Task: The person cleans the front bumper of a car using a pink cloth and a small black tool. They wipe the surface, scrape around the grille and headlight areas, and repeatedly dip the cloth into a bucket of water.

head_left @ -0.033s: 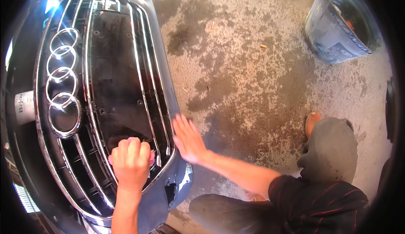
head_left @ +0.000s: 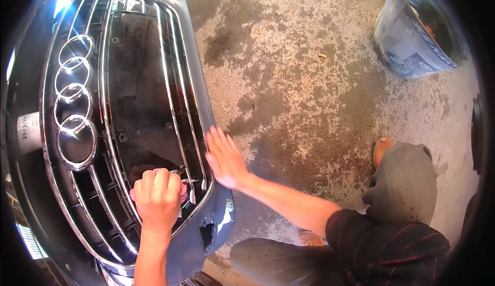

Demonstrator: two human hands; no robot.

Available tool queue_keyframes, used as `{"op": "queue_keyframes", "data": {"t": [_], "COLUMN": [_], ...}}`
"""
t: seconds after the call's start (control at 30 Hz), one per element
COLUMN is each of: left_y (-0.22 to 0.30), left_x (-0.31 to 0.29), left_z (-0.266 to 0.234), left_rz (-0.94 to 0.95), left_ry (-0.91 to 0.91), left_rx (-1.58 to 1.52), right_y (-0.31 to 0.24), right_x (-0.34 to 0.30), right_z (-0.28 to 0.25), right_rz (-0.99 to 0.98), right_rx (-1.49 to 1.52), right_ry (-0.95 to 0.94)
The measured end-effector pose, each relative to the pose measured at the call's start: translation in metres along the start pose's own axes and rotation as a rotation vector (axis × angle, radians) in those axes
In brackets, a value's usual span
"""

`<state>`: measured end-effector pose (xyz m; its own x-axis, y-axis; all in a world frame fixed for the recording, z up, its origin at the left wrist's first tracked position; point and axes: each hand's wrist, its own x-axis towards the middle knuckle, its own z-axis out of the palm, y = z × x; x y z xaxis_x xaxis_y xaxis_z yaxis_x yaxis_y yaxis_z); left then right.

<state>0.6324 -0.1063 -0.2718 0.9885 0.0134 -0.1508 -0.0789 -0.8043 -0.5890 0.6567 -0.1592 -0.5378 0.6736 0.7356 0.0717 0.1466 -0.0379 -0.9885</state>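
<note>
A car's front grille [head_left: 139, 79] with chrome bars lies on its side in front of me, set in a grey bumper [head_left: 198, 69]. My left hand [head_left: 156, 195] is closed over a crumpled pink cloth [head_left: 183, 193], pressed to the near end of the dark panel. Most of that cloth is hidden under my fingers. On the bumper's right edge my right hand [head_left: 226, 161] lies flat with its fingers stretched out, holding nothing. Several linked chrome rings [head_left: 73, 113] run along the grille to the left of my hands.
A worn blue-grey bucket [head_left: 407, 38] stands at the far right on the stained concrete floor [head_left: 309, 100]. A small tan stub [head_left: 322, 56] lies on that floor. To the left of the grille is a white label [head_left: 29, 132]. My bent knee [head_left: 402, 183] is at the right.
My right hand has slid slightly away from me along the bumper's edge. The left hand has shifted a little to the left with the cloth, and the grille appears slightly farther left too.
</note>
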Motion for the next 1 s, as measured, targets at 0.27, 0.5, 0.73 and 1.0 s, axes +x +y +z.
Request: {"op": "queue_keyframes", "data": {"t": [0.27, 0.5, 0.73, 1.0], "left_y": [0.016, -0.001, -0.024, -0.076], "left_x": [0.03, 0.034, 0.0, -0.13], "left_z": [0.015, -0.015, -0.097, -0.141], "left_rz": [-0.084, -0.089, -0.227, -0.407], "left_ry": [-0.167, -0.197, 0.049, 0.081], "left_rx": [0.175, 0.126, 0.0, 0.014], "right_y": [-0.01, -0.007, -0.013, 0.005], "right_x": [-0.072, 0.096, -0.132, 0.096], "right_z": [0.012, -0.022, 0.032, -0.022], "right_rz": [0.0, 0.089, 0.004, 0.122], "right_rx": [0.071, 0.052, 0.069, 0.061], "right_ry": [-0.095, 0.048, -0.171, 0.04]}}
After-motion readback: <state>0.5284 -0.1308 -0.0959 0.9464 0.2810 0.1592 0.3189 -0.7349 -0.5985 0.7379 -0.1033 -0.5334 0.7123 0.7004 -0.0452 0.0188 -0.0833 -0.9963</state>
